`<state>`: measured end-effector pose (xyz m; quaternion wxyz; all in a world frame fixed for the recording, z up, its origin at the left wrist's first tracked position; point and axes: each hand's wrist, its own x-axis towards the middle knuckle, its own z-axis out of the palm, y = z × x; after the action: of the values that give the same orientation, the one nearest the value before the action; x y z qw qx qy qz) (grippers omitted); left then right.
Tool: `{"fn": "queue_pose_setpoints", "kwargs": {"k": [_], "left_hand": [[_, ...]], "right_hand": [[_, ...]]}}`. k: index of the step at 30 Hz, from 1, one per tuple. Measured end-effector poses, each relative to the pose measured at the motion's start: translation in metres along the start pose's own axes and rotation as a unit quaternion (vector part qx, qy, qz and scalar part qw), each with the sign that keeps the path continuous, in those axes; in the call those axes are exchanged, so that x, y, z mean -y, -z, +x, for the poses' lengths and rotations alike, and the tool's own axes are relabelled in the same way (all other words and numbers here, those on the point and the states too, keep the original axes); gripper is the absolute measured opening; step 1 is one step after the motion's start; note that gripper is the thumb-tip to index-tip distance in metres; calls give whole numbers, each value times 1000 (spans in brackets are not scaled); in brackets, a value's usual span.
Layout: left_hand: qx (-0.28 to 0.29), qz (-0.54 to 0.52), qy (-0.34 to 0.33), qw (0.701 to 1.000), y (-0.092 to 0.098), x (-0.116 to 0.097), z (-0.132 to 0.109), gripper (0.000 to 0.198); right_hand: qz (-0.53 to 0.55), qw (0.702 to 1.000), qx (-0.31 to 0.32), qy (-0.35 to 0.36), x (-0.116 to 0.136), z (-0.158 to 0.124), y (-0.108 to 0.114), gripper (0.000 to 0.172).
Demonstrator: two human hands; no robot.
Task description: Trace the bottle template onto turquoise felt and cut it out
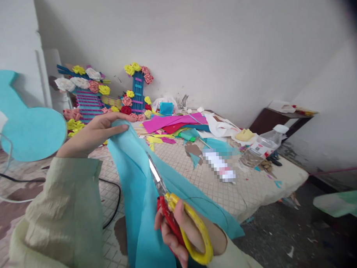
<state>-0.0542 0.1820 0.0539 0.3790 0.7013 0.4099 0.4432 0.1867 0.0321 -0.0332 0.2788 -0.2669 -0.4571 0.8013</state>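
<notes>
My left hand (103, 128) pinches the top edge of a light blue sheet (133, 178), thin and soft like crepe paper or cloth, which hangs down over the table's front. In my right hand (182, 231) is a pair of scissors (161, 185) with one red and one yellow handle, my fingers through the loops. Their blades point up and away and lie against the sheet along a split or fold; whether they are cutting at this instant I cannot tell. The lower end of the sheet passes behind my right hand and wrist.
Coloured paper scraps (175, 122) and a plastic bottle (263, 142) lie on the patterned table cover (210, 195). Flower-trimmed blue frames (138, 90) lean at the wall. A turquoise guitar-shaped board (33, 133) stands left, near a black cable (119, 198).
</notes>
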Motion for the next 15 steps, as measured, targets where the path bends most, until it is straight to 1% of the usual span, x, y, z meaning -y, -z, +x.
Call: {"fn": "queue_pose_setpoints", "kwargs": {"k": [4,7,10,13,15], "left_hand": [[-5,12,5,1000,3,8,4,35],[26,17,15,999,7,14,5,36],[42,41,17,998,9,18,6,38],[20,95,5,995,7,23,10,41],[4,128,-2,992,1,28,14,43]], "right_hand": [[-3,1000,28,5,-3,-2,3,75],[-65,998,23,-7,-7,-13,7,77],[-128,991,-10,-29,-11,-35,10,73],[-112,990,-66,-58,-21,-62,14,61],[-81,988,-110,-66,-33,-79,18,57]]}}
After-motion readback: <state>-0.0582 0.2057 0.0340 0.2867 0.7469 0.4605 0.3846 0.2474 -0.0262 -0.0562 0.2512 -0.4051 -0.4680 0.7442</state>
